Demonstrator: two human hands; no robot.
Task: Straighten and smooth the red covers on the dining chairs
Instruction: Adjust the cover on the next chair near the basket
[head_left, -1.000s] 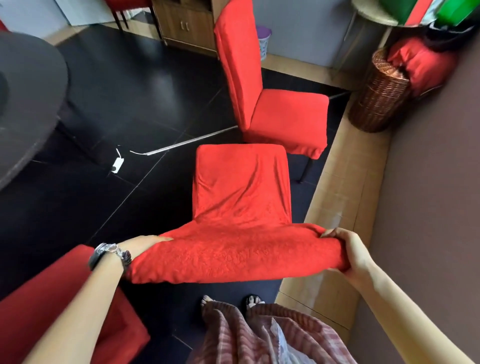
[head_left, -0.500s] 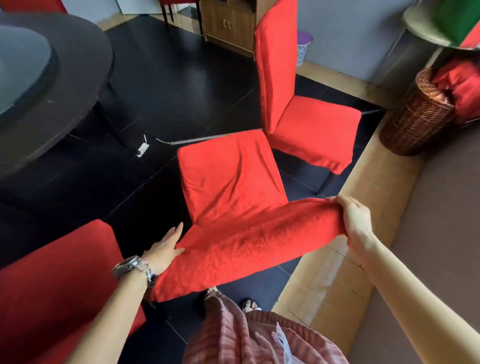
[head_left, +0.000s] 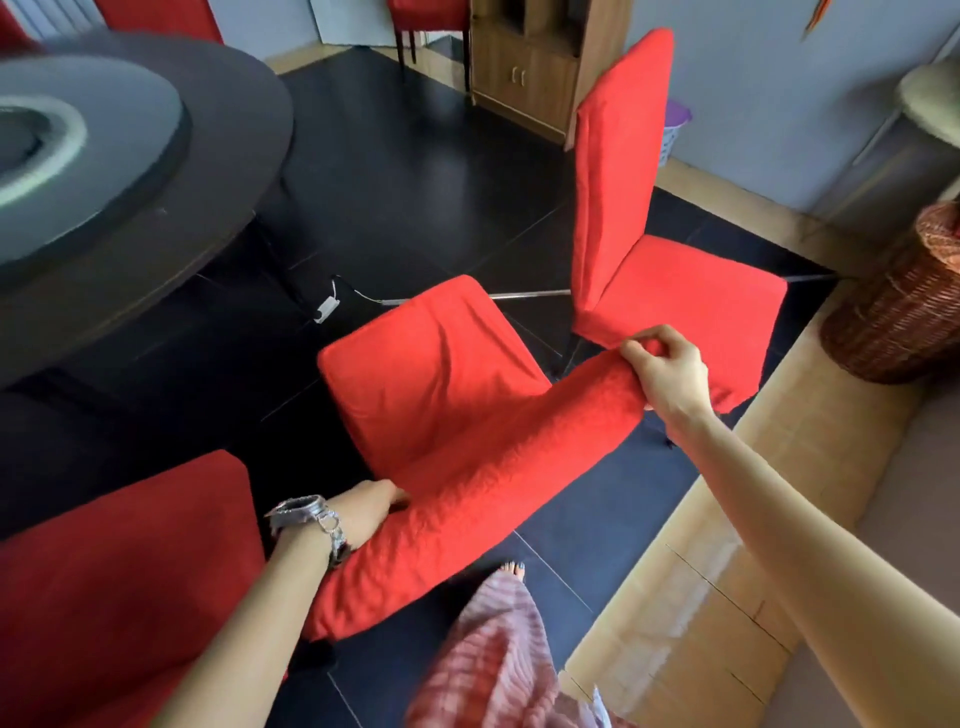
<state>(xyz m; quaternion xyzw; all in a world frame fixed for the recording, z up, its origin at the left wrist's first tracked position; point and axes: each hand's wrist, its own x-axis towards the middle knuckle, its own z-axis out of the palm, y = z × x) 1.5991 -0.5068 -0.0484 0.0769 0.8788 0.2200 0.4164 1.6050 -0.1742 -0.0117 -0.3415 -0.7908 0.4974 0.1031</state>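
The red textured fabric chair cover has swung round mid-frame since before, right hand pinching and left hand gripping opposite backrest corners, mid-straightening, I'd say, wanting an even tug next.

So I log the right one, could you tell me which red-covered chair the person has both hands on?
The middle chair, directly in front: the left hand and right hand hold its covered backrest top. No other is touched.

Just beyond the right hand gripping the cover, a second chair crowds in. Left of the left hand sits a third chair; open floor lies beyond toward the table.
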